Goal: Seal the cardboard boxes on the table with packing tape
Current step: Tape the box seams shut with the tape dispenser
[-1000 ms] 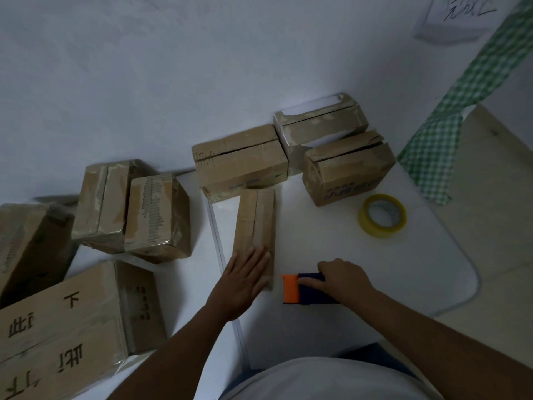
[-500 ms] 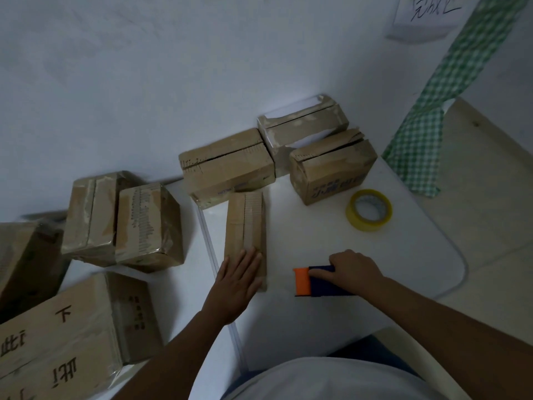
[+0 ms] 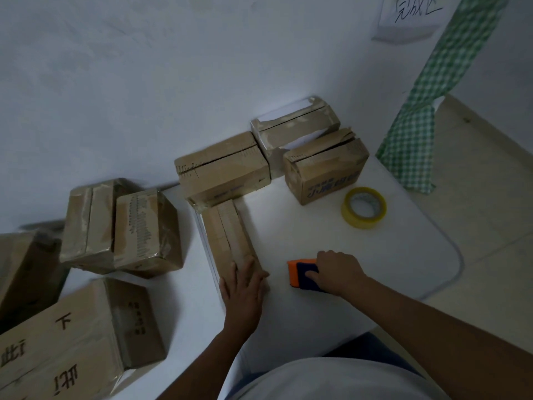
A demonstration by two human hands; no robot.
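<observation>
Narrow box point(image 3: 230, 241), brown, top seam untaped

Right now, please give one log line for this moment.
left hand flat on narrow cardboard box | right hand holds orange-blue tool

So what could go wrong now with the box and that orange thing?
1. The left hand only lies flat on the near end of the narrow box, so the box might slide.
2. That box sits at the table's left edge and could tip off.
3. The right hand holds the orange and blue tool, but the tape roll lies farther off, an awkward reach.
</observation>
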